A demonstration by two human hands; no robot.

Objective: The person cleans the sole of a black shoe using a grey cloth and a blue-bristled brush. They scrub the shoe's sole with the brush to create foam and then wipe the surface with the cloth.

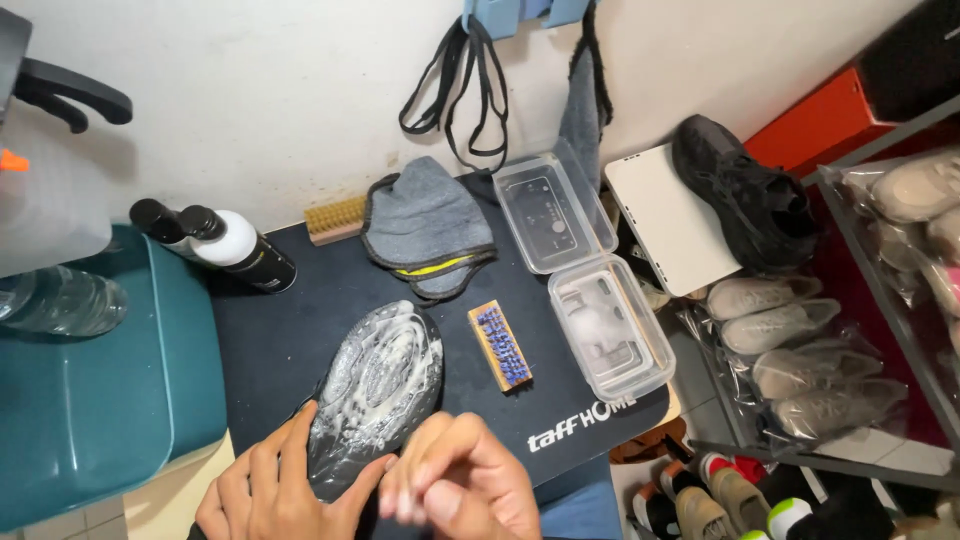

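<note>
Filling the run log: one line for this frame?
left hand: holds soapy shoe sole | right hand: fingers on sole's edge | brush: on mat, untouched

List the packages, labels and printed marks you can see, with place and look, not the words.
Bottles: two, lying at the mat's far left, black caps, white, black and yellow label.
Mat: black, white print at its near right edge.
Box: clear plastic, open, right of the brush.
Orange box: far right.

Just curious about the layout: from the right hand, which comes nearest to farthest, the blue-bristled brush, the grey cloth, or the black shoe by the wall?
1. Blue-bristled brush, just above the right hand.
2. Grey cloth, farther back on the mat.
3. Black shoe, far right by the wall.
</note>
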